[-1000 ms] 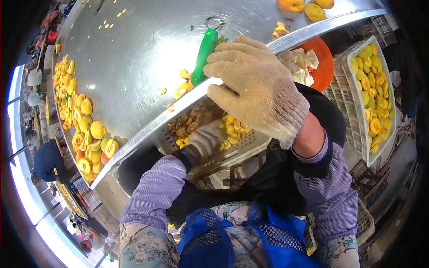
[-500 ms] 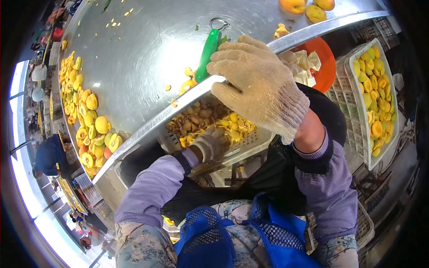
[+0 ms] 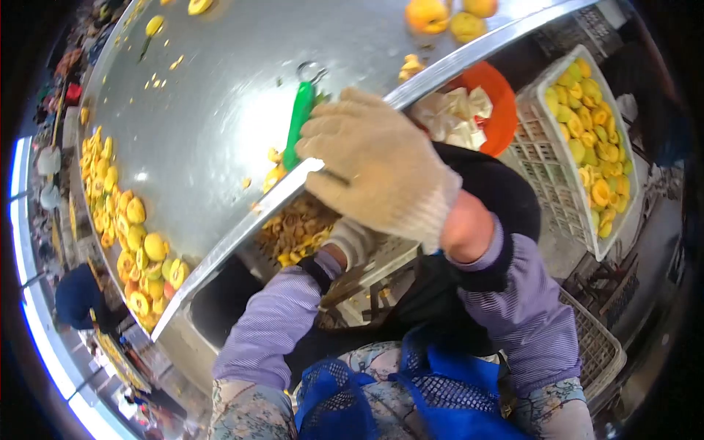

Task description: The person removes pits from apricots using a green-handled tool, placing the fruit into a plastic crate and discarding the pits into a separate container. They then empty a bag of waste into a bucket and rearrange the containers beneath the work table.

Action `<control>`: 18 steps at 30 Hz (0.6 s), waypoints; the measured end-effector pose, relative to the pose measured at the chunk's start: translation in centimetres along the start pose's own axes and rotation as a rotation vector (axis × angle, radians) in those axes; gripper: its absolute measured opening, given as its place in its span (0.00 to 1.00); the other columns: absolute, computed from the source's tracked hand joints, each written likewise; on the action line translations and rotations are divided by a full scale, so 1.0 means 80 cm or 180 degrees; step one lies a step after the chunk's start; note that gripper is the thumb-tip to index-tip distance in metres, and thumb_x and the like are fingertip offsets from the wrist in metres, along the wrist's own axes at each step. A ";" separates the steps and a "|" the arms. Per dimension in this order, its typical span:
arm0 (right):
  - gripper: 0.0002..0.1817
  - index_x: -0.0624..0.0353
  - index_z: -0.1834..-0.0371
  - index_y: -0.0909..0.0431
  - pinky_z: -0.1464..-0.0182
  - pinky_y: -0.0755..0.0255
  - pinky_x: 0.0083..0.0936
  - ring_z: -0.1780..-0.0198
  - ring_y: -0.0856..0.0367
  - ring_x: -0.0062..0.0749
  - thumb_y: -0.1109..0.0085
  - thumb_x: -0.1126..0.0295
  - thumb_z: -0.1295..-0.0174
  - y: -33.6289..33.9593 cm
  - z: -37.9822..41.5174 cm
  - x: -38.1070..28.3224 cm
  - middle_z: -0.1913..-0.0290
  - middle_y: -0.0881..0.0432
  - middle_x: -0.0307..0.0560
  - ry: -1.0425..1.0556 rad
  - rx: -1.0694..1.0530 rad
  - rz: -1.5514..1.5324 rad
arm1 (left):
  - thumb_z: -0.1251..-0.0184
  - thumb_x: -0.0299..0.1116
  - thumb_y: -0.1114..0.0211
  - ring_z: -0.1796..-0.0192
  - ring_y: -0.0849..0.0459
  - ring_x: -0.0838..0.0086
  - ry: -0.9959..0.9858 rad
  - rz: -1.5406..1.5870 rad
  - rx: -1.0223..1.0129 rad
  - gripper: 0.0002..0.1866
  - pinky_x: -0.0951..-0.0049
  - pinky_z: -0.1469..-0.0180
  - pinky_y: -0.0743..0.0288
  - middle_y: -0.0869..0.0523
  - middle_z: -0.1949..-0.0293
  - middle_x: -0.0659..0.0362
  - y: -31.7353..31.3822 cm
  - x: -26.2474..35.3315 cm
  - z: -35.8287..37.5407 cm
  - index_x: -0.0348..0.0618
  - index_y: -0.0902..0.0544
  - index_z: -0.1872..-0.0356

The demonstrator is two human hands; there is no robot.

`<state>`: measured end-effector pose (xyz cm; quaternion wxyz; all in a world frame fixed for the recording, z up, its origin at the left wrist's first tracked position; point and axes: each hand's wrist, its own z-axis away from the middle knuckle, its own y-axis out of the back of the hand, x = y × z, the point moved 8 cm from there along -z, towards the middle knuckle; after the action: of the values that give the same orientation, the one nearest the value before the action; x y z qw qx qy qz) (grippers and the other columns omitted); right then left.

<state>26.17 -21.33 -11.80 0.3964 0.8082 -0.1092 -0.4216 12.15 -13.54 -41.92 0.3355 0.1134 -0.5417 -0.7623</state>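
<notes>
My right hand (image 3: 378, 158), in a beige knit glove, lies over the table's metal rim with its fingers stretched out, holding nothing. Close to its fingertips is a green-handled tool with a metal ring at its end (image 3: 299, 121), lying on the table. Below the rim, my gloved left hand (image 3: 352, 243) reaches into a plastic crate (image 3: 389, 260). Its fingers are hidden beneath my right hand. Brown pits and yellow fruit scraps (image 3: 293, 227) fill the visible part of that crate. Small yellow pieces (image 3: 273, 174) sit on the table beside the tool handle.
Halved yellow fruit (image 3: 139, 246) is heaped along the table's left side. Several whole fruits (image 3: 467, 27) sit at the top right of the metal table (image 3: 213, 139). Right of me stand an orange basin (image 3: 500, 103) with crumpled wrapping and a white crate (image 3: 524, 143) of fruit halves.
My left hand has moved right within the crate, further under my right hand. My right hand stays outstretched by the rim. The camera view has shifted right and slightly up.
</notes>
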 end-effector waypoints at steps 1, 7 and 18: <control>0.13 0.64 0.62 0.16 0.36 0.33 0.41 0.47 0.20 0.44 0.37 0.67 0.46 0.002 0.002 -0.001 0.56 0.15 0.52 -0.0001 0.0108 -0.0081 | 0.33 0.34 0.46 0.53 0.16 0.57 0.0042 0.0062 0.0111 0.17 0.58 0.54 0.21 0.15 0.53 0.48 0.000 -0.010 -0.003 0.41 0.19 0.47; 0.11 0.61 0.65 0.17 0.43 0.30 0.41 0.51 0.21 0.42 0.38 0.65 0.45 0.006 0.004 -0.006 0.61 0.16 0.48 0.0124 0.0374 -0.0299 | 0.35 0.36 0.41 0.50 0.16 0.58 0.0118 0.0073 0.1668 0.18 0.57 0.47 0.22 0.16 0.52 0.50 0.198 -0.011 0.046 0.43 0.18 0.47; 0.20 0.65 0.44 0.20 0.44 0.26 0.25 0.47 0.19 0.29 0.42 0.61 0.32 0.119 0.198 0.130 0.49 0.15 0.50 -0.2253 0.2018 -0.2751 | 0.51 0.26 0.28 0.33 0.28 0.47 0.0961 -0.0151 0.1972 0.32 0.54 0.33 0.32 0.22 0.39 0.44 0.393 -0.047 0.111 0.39 0.23 0.39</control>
<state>22.00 -41.61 -16.24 -0.1275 0.6692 -0.0171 -0.7318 22.38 -10.39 -10.86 0.3437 0.3340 -0.6890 -0.5437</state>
